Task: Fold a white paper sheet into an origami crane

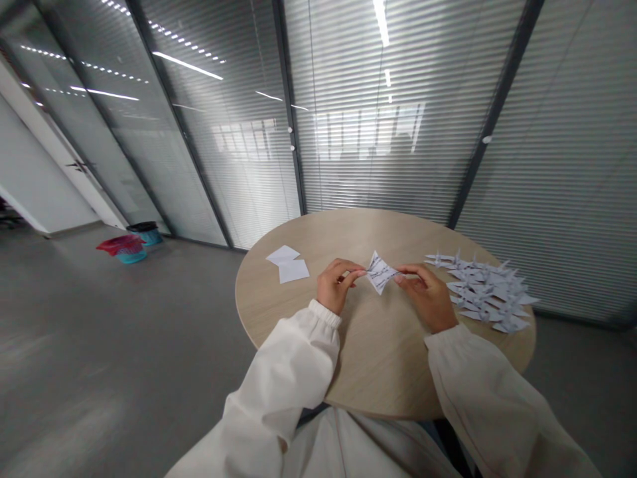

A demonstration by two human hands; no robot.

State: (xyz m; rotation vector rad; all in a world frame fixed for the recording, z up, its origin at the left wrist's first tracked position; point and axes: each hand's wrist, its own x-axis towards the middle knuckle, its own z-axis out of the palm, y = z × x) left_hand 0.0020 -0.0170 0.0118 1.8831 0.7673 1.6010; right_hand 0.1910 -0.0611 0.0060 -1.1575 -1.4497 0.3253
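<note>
Pinching one folded paper [380, 273] between them, your left hand [333, 285] and your right hand [428, 296] each grasp one side of it with the fingertips, above the round table [378, 358]. The sheet bears dark marks; one corner points away from you, another toward you. Under this grip, the surface is pale, with fine wood grain. To the left of the grip, flat white papers [293, 271] lie near the edge. To the right, just beyond your right hand, many folded figures [490, 292] with sharp points lie close together. Beyond the grip stands a glass wall [219, 179] with horizontal blinds [378, 189]. Far to the left, two blue bins [133, 256] stand on the grey floor [149, 345].
</note>
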